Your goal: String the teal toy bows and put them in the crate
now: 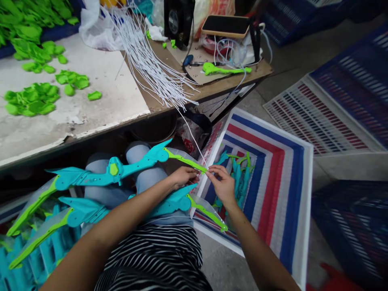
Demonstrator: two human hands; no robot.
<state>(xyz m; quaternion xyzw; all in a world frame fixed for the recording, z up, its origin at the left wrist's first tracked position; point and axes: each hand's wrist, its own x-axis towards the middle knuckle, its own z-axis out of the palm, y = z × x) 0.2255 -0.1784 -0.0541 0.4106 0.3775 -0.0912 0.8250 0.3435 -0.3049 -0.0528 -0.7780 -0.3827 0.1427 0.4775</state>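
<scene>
Striped black-and-white fabric (157,258) fills the bottom centre of the frame, and just above it both forearms meet mid-frame. The left hand (183,176) pinches the lime-green tip of a long teal plastic toy piece (133,163) — jointed, blade-shaped, glossy — that lies across the lap towards the left. The right hand (222,186) has its grip closed on the end of a thin white cord (194,141) right at that same tip, fingertips of both hands nearly touching. A second teal and green piece (169,202) lies below, under the left forearm.

To the right of the hands, a woven basket (285,169) with red, white and blue bands and a white rim holds a small heap of finished teal pieces (239,178). At lower left, more teal and green parts (39,226) are stacked.

Up on the worktop (106,81) — rough, scuffed white — sit small lime-green leaf-like bits (33,99) at upper left and a fanned bundle of white cords (151,64) hanging over the edge.
</scene>
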